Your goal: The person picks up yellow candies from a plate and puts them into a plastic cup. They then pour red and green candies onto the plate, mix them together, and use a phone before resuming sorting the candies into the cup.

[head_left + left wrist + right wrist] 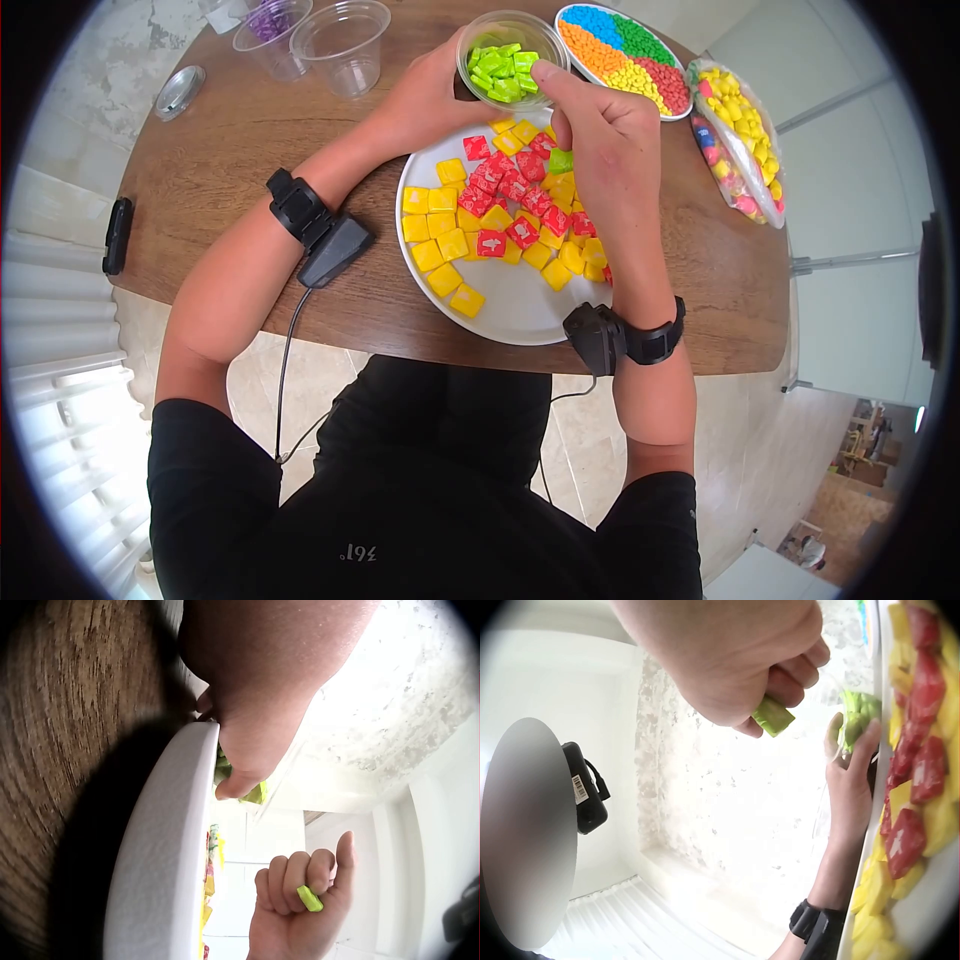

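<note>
My left hand (432, 92) holds a clear plastic cup (500, 27) of green wrapped candies (505, 72) at the far rim of a white plate (505, 312). Yellow candies (440, 225) and red candies (490, 175) lie spread and heaped on that plate. Over its right side, close to the cup, hovers my right hand (618, 150). Its fingers are curled on one green candy (773, 716), which also shows against the fingers in the left wrist view.
At the back left stand a clear cup (345, 45) and a cup with purple pieces (268, 22). A round lid (180, 92) lies near them. An oval dish (668, 112) of coloured pieces and a bag of yellow candies (740, 120) are at the back right.
</note>
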The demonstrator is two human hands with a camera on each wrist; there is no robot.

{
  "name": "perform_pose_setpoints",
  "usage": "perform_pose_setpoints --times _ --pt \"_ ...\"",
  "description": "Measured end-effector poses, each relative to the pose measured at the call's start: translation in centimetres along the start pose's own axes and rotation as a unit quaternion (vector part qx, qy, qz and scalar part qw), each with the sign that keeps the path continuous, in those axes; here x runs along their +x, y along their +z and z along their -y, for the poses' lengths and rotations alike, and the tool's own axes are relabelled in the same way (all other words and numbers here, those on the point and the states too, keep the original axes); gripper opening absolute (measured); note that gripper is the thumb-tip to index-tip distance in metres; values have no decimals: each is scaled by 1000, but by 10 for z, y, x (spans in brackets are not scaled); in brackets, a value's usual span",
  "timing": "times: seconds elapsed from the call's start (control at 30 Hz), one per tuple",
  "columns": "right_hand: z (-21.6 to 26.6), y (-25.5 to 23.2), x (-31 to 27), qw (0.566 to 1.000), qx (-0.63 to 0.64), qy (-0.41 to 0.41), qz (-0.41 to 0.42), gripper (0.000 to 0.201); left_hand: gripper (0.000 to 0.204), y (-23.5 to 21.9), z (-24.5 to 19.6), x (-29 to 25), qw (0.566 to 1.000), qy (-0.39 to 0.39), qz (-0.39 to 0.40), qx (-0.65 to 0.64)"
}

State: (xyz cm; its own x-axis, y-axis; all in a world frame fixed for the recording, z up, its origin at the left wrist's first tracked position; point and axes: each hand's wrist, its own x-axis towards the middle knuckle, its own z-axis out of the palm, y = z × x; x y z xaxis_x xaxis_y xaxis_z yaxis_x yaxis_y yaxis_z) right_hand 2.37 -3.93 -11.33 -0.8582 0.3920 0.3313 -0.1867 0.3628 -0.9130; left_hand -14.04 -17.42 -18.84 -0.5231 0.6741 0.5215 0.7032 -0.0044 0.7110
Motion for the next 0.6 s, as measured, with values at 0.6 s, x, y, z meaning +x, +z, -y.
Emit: perform_pose_setpoints --times 0.6 --pt "-4 0 0 1000 -19 -8 11 52 83 0 1 0 1000 1 0 2"
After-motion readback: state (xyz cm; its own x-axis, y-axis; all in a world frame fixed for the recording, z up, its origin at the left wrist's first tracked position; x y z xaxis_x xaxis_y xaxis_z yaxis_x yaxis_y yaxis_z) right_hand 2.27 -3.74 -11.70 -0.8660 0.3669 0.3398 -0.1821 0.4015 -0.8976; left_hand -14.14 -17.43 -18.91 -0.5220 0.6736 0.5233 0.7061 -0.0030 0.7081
